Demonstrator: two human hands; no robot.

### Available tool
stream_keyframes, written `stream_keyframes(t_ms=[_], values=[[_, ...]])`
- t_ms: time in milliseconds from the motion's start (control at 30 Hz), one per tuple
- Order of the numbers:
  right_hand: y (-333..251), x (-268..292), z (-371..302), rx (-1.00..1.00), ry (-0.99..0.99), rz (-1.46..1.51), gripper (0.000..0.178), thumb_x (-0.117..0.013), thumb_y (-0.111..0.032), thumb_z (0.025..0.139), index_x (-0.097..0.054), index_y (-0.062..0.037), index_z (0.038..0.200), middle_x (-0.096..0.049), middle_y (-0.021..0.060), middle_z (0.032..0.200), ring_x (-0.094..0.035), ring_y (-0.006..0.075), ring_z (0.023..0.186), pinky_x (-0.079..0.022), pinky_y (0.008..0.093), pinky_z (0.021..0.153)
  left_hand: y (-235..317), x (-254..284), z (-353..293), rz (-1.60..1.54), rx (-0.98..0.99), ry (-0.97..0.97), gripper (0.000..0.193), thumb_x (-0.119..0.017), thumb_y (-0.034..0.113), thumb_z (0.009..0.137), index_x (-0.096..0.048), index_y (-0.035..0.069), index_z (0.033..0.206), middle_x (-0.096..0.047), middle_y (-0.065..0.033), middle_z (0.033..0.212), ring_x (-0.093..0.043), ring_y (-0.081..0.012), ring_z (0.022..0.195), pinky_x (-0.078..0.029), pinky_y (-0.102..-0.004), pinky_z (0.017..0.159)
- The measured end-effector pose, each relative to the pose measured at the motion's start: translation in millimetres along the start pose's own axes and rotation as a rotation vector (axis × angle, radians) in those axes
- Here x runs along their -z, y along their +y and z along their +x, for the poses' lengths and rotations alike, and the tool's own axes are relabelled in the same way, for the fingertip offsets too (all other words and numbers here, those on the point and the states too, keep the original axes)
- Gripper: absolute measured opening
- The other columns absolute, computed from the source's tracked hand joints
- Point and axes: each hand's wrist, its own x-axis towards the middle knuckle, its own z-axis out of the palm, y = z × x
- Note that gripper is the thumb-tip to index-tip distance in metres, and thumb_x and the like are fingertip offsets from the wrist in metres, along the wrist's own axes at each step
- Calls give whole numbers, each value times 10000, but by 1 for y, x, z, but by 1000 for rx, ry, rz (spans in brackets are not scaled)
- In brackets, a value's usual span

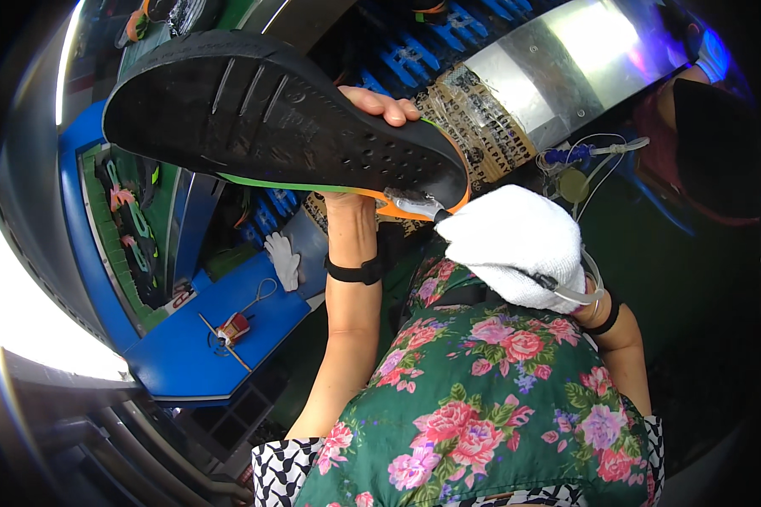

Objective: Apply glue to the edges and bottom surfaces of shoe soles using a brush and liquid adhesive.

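Looking down through the head view, you have the black shoe sole (287,127) raised in front of you, tilted with its toe to the upper left and its heel to the right. Your left grip (385,106) is closed on it: fingertips curl over the far edge, while your wrist passes under the near one, where green and orange trim shows. Your right grip, in a white glove (516,245), is bunched around a tool (418,205), its handle mostly hidden; the pale tip lies on the near edge of the heel. A pale tube (579,296) bends along the glove near your wrist.

Behind the heel, you see taped cardboard (490,127) covering part of a metal ledge (516,76), with blue bars (423,55) behind. To your left, the blue desk (177,355) carries a red container (232,328) inside its near edge; a loose glove (283,260) lies at its far corner. A dark gap separates desk and left forearm. Right of your gloved hand, dark green floor (676,279) gives you sideways room.
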Motion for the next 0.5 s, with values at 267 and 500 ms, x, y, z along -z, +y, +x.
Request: stream_keyframes(t_ms=[267, 500], values=[[7, 1, -2, -55, 11, 80, 227, -786, 13, 761, -791, -55, 978, -783, 97, 1011, -740, 282, 896, -596, 376, 770, 4, -2, -1, 0, 40, 9, 458, -740, 322, 937, -641, -75, 1144, -708, -227, 1022, -703, -381, 1020, -547, -513, 995], [7, 3, -1, -51, 9, 61, 251, -804, 14, 741, -795, -63, 980, -785, 91, 1007, -743, 271, 898, -598, 360, 762, 7, 0, -3, 118, 40, 24, 433, -724, 336, 946, -652, -60, 1105, -706, -204, 985, -713, -352, 977, -555, -495, 971]])
